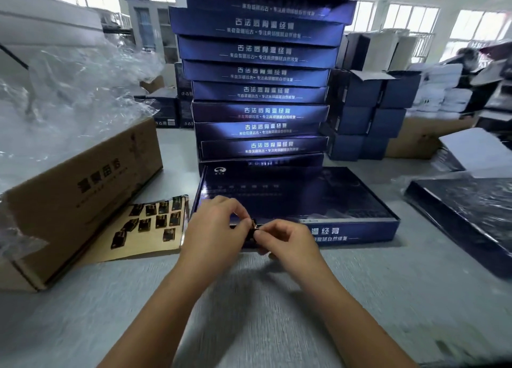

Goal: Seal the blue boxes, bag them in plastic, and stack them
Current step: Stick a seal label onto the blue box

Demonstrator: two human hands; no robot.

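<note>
We are pinching a small dark seal sticker [253, 227] between the fingertips of both hands. Our left hand [214, 226] is gripping it from the left with thumb and forefinger, and our right hand [288, 240] is gripping it from the right with its fingers curled in. We are holding the sticker right at the near edge of a flat blue box [318, 198], which is lying on the grey table [249, 298] directly in front of us. Whether the sticker is already touching the box edge, we cannot tell.

A tall stack of blue boxes [260, 90] is standing just behind the flat box, its lowest box resting on the flat box's far side. To our left, a tan backing sheet [144, 246] is lying beside the box, carrying more dark stickers. It is leaning against a cardboard carton [83, 196] that is holding crumpled clear plastic bags [69, 90]. To our right, a box wrapped in plastic [465, 210] is lying apart from the one we are working on. Smaller dark cartons [368, 113] are sitting piled behind the stack, on the right.
</note>
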